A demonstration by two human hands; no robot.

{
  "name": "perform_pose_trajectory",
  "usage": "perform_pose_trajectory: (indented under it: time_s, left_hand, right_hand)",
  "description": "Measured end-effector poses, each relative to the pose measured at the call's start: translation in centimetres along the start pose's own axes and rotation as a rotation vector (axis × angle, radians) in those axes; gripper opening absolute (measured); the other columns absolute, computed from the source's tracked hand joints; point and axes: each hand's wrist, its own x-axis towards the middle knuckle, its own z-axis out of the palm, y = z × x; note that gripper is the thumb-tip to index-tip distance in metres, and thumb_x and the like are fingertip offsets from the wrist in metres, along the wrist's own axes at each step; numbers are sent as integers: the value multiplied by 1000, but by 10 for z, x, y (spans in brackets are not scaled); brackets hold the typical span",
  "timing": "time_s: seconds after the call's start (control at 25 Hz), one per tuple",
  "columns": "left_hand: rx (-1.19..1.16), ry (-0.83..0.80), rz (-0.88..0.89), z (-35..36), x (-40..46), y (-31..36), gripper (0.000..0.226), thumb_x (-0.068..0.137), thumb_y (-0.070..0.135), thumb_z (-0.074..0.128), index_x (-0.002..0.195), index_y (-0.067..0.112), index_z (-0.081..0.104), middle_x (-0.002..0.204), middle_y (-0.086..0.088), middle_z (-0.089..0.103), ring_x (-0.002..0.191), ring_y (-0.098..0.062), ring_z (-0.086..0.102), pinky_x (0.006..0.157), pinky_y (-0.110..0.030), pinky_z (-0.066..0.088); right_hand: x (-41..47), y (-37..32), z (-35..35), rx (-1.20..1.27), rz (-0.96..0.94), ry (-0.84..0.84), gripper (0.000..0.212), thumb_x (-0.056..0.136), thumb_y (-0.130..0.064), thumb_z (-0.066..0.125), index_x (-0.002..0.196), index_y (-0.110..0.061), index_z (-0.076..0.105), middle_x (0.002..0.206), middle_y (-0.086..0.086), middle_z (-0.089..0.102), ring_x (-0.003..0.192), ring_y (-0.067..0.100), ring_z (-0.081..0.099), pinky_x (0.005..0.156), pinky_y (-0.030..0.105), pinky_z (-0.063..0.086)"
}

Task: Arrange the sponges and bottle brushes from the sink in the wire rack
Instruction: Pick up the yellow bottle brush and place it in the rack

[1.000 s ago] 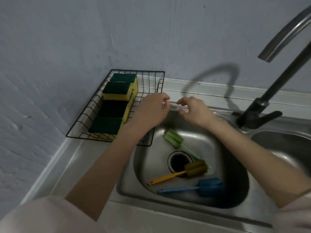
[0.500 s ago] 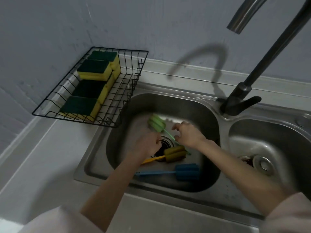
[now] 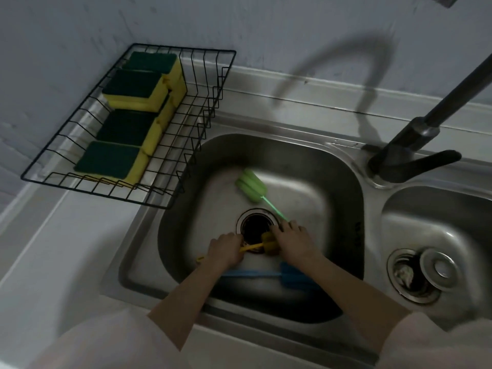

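Note:
The black wire rack stands on the counter at the left, with several green-and-yellow sponges lined along its left side. In the left sink basin lie three bottle brushes. The green brush rests at the back, its handle running toward my right hand. My left hand is closed around the handle of the yellow brush, and my right hand grips its sponge head beside the drain. Part of the blue brush lies under my right forearm.
A dark faucet rises between the two basins, its lever pointing right. The right basin holds a drain strainer with a metal plug. The drain hole of the left basin is uncovered. A grey wall runs behind the counter.
Both hands came down from the sink's back rim into the basin and closed on the yellow brush. My view shifted closer over the sink.

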Motion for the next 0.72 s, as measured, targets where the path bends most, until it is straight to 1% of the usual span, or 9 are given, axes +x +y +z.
perform_pose_trajectory:
  time_s: [0.2, 0.4, 0.52, 0.64, 0.72]
  left_hand:
    - [-8, 3, 7, 0, 3, -4, 27, 89, 18, 44, 113, 12, 57, 124, -14, 55, 115, -32, 51, 94, -41, 42]
    - [-37, 91, 62, -16, 0, 1, 30, 90, 16, 42, 116, 10, 57, 124, -16, 55, 115, -33, 52, 94, -41, 43]
    - [-21, 161, 148, -39, -7, 6, 30, 88, 13, 44, 115, 11, 58, 122, -17, 55, 114, -34, 52, 94, -40, 45]
    - [-65, 266, 275, -66, -18, 11, 27, 87, 13, 48, 111, 11, 61, 121, -15, 59, 116, -32, 52, 96, -41, 45]
    - [-77, 327, 338, -85, -33, 16, 28, 89, 16, 49, 116, 11, 58, 123, -14, 57, 116, -30, 52, 96, -39, 44]
  right_hand:
    - [3, -1, 4, 27, 14, 53, 45, 89, -5, 41, 134, -10, 36, 139, 18, 38, 126, 36, 35, 101, 45, 35]
    - [-2, 8, -7, 99, 63, 101, 45, 88, -8, 43, 133, -11, 37, 135, 16, 40, 124, 34, 38, 101, 42, 37]
    - [-13, 11, -26, 171, 90, 173, 44, 89, -9, 45, 132, -13, 38, 135, 15, 38, 125, 33, 36, 104, 42, 35]
    - [-28, 22, -50, 209, 99, 276, 48, 87, -12, 51, 133, -16, 38, 135, 11, 40, 124, 31, 37, 103, 41, 36]
    - [-38, 31, -67, 238, 86, 317, 50, 86, -14, 52, 134, -16, 38, 134, 11, 42, 122, 32, 39, 101, 42, 38]
